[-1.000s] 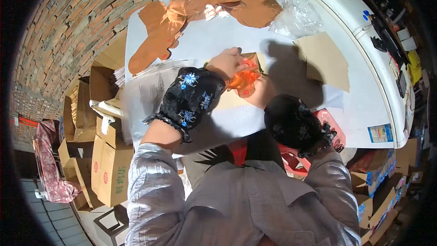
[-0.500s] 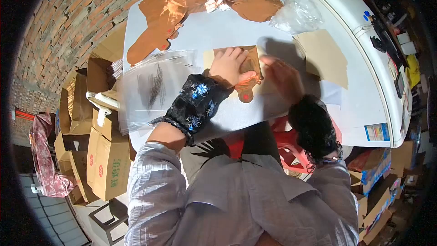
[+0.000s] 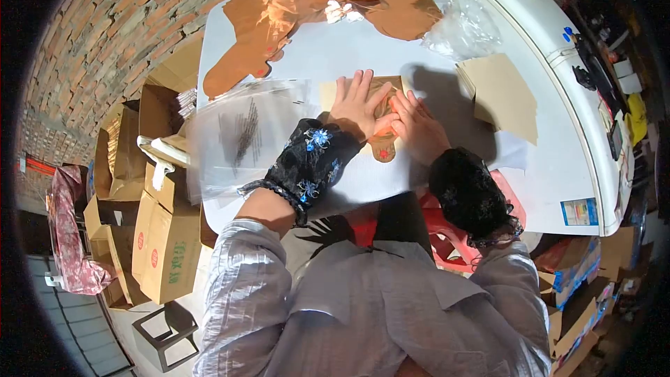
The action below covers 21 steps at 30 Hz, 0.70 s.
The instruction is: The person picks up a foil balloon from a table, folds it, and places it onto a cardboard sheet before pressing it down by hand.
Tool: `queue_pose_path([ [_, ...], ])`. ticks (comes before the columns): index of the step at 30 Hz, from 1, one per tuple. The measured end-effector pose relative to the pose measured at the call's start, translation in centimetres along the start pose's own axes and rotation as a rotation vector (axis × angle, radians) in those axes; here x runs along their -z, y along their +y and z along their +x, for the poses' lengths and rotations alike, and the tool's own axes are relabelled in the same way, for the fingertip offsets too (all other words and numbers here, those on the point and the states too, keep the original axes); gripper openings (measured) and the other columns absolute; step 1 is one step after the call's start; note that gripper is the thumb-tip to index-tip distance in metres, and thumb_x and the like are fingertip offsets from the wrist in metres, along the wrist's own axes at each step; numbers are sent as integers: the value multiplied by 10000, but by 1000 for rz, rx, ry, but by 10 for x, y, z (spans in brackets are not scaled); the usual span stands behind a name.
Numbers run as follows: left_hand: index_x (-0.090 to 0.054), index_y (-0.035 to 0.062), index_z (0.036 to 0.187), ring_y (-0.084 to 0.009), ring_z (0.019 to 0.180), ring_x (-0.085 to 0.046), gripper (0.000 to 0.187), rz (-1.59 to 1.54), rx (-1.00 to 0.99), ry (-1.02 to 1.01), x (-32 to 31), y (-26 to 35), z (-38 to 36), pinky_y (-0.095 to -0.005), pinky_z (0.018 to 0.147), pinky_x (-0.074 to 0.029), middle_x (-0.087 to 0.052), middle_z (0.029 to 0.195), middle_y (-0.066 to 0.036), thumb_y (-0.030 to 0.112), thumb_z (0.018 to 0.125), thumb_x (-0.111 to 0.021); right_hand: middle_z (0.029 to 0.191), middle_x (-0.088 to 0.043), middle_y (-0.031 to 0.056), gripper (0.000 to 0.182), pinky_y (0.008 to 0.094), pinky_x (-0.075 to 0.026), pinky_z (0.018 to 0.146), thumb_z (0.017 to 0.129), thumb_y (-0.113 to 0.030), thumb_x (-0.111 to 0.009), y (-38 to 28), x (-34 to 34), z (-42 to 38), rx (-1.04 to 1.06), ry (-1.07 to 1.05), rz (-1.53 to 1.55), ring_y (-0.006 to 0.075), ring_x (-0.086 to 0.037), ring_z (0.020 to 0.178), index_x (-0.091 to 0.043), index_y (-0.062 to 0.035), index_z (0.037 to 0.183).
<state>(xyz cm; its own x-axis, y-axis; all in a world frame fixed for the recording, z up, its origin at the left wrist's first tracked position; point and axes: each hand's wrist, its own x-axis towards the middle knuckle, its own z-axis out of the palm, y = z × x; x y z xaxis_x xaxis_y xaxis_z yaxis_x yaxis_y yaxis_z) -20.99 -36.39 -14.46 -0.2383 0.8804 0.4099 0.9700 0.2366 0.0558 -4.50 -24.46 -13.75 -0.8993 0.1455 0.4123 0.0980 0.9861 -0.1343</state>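
Observation:
A thin brown sock-like piece (image 3: 383, 152) with a red mark on its rounded end lies over a beige card (image 3: 327, 93) on the white table. My left hand (image 3: 357, 108) rests flat on them, fingers spread. From the right, my right hand (image 3: 421, 128) lies along the brown piece's edge with its fingers stretched out; its fingertips come close to the left thumb. Both hands hide much of the piece and card. Black lace sleeve covers (image 3: 467, 192) wrap my forearms.
More brown sock-like pieces (image 3: 241, 52) are heaped at the table's far side, near a clear plastic bag (image 3: 464, 24). Clear plastic sleeves (image 3: 244, 129) lie at left, beige cards (image 3: 502, 94) at right. Cardboard boxes (image 3: 164, 248) stand left of the table, and a red stool (image 3: 453, 227) is beneath.
My right hand has moved left and down onto the brown piece from beside it. My left fingers have spread wider over it. The whole view has shifted slightly.

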Motion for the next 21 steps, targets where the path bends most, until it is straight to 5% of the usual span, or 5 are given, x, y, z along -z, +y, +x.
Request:
queue_pose_path([
  [19,-347,272,1507,-399,1468,-189,747,38,39,-124,9,7,0,-639,1138,-105,-236,1575,-217,716,906,-355,1401,-458,185,508,454,-344,1110,917,-314,-587,11,6,4,55,46,65,367,-429,1306,-486,1,1303],
  [21,-346,263,1507,-393,1468,-192,753,39,37,-103,8,5,1,-636,1140,-105,-240,1575,-212,713,904,-366,1379,-479,192,469,457,-355,1096,916,-291,-585,23,13,24,128,-139,-80,370,-443,1290,-522,9,1270],
])
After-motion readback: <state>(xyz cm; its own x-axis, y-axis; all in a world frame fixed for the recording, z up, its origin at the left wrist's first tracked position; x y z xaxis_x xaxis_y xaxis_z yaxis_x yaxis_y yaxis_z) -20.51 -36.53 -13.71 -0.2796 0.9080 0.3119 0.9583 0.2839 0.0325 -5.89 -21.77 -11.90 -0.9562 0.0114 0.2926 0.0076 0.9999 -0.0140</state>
